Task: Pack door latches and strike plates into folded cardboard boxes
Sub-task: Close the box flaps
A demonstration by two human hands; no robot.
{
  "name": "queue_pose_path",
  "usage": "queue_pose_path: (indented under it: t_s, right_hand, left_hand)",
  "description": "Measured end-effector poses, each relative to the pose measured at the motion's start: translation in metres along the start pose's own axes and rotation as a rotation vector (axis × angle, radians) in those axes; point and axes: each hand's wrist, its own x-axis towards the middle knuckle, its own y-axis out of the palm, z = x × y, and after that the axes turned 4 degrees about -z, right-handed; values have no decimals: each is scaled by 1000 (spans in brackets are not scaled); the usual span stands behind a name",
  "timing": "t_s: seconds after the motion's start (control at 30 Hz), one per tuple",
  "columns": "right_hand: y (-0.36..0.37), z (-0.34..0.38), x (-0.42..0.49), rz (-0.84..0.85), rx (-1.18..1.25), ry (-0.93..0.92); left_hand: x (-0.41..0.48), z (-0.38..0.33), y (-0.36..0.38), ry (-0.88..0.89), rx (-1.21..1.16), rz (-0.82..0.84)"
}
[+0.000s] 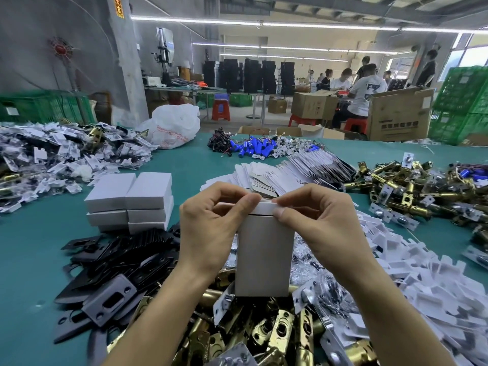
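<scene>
A small white cardboard box (264, 256) stands upright over the parts in front of me. My left hand (211, 228) and my right hand (319, 223) both pinch its top flap, fingers curled over the upper edge, thumbs on the near face. Brass door latches (274, 331) lie heaped under the box. Black strike plates (116, 265) are fanned out at the lower left. Closed white boxes (129, 202) are stacked to the left. A fan of flat box blanks (285, 173) lies just behind the hands.
On the green table (34, 249) white plastic inserts (412, 270) pile up at the right, more brass latches (401, 186) at the far right, bagged parts (60, 151) at the far left. Blue batteries (253, 147) lie at the back. People work at tables beyond.
</scene>
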Motion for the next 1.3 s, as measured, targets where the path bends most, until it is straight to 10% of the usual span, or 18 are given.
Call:
queue_pose_path:
  t_s: [0.37,1.3]
  right_hand:
    - [-10,1,2,38,-67,-2]
    - [-5,-4,0,147,-67,-35]
  left_hand:
    - [5,2,-10,-278,-96,184]
    - [5,1,-20,1,187,204]
